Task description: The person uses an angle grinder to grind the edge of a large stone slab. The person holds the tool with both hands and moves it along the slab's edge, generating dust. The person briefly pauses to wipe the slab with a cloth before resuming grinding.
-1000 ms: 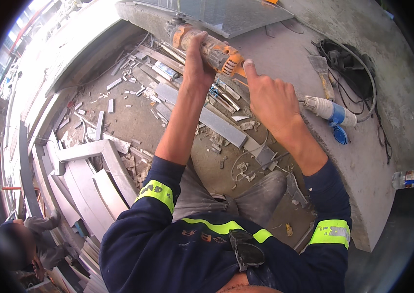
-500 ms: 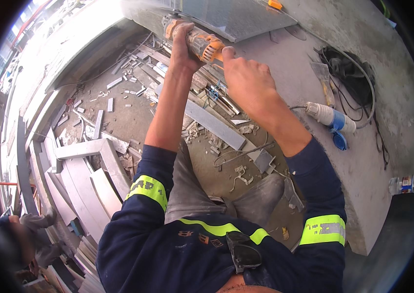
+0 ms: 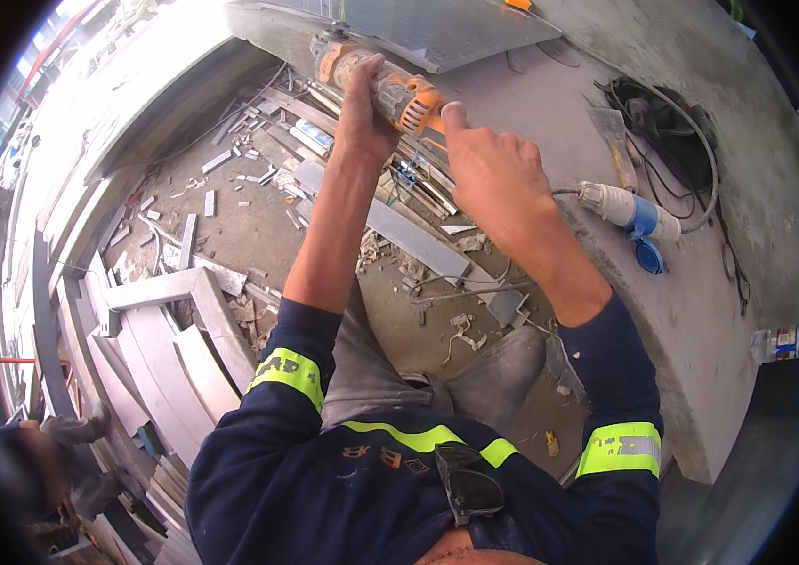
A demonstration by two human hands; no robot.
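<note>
An orange-and-grey angle grinder [image 3: 406,94], dusty and worn, is held out in front of me at the top of the view. My left hand [image 3: 363,122] wraps round the middle of its body. The fingers of my right hand [image 3: 498,169] are curled round the orange rear handle. The grinder's head lies against or very near the edge of a grey stone slab [image 3: 484,33]; I cannot tell whether they touch. Its disc is hardly visible.
On the concrete ledge [image 3: 691,377] at right lie a white-and-blue plug connector [image 3: 630,209], a black bag [image 3: 663,132] and a plastic bottle [image 3: 785,343]. Offcuts and metal strips [image 3: 409,231] litter the floor. A metal frame [image 3: 169,287] is at left; another person [image 3: 37,461] crouches lower left.
Both hands and the grinder have shifted slightly right and toward me. The grips look the same. The view has tilted a little, so the slab and connector sit higher.
</note>
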